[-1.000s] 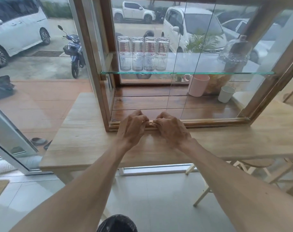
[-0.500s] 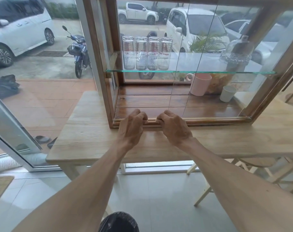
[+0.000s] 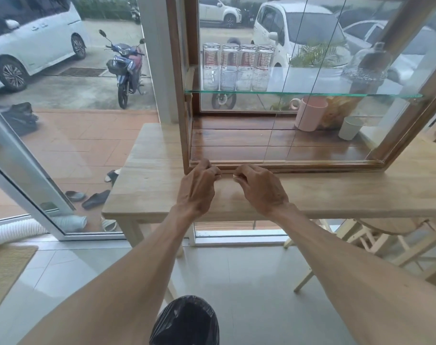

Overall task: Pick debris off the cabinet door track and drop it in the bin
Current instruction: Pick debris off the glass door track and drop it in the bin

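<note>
At the cabinet's front edge, both hands are working along the door track (image 3: 299,167).

Track is running left to right on the wooden table (image 3: 361,192); left hand (image 3: 198,188) and right hand (image 3: 260,189) are curling closed fingers over it, perhaps pinching debris too small to see. Glasses (image 3: 238,68) on the glass shelf (image 3: 311,94) are carrying red print, unreadable. Black-lined bin (image 3: 184,322) is standing on grey floor tiles below.

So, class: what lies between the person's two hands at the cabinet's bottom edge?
In the head view, only a short bare stretch of the wooden door track separates the left hand from the right hand; no debris is discernible there.
</note>
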